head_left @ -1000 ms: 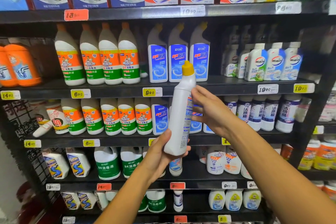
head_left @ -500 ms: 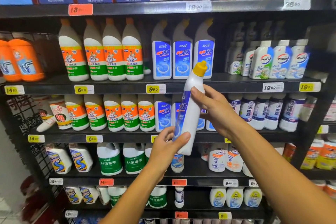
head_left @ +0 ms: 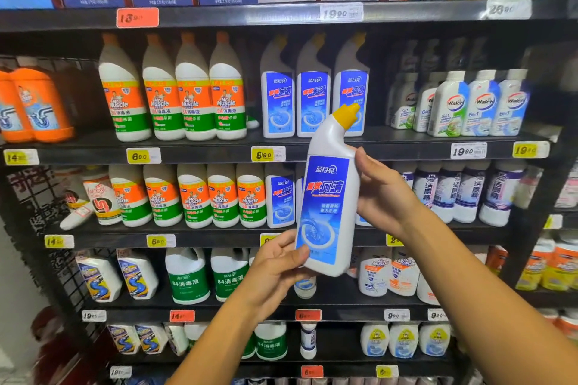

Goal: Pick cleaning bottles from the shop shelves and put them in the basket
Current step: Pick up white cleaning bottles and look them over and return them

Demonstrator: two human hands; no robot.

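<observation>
— Head view: what is held, and how?

— A white toilet-cleaner bottle (head_left: 328,197) with a blue label and a yellow cap (head_left: 345,114) is off the shelves (head_left: 219,150), in the air in front of them. The left hand (head_left: 275,262) grips it low down, thumb curled over the label's bottom corner. The right hand (head_left: 381,194) holds the upper body, thumb at the right edge, its other fingers hidden behind the bottle.

— Which way does the bottle lie?

— Nearly upright, long axis leaning slightly so the cap sits up and to the right and the base down and toward the left hand. The label faces the camera.

— And the basket?

— Not in view, so I cannot tell which way the bottle must travel. Both hands are already on it; neither needs to reach.

— What would the next move call for?

— Probably one hand letting go while the other carries the bottle down. The left hand, under the base, looks better placed to take the weight. Matching bottles (head_left: 312,103) stand on the shelf just behind the cap, untouched.
</observation>
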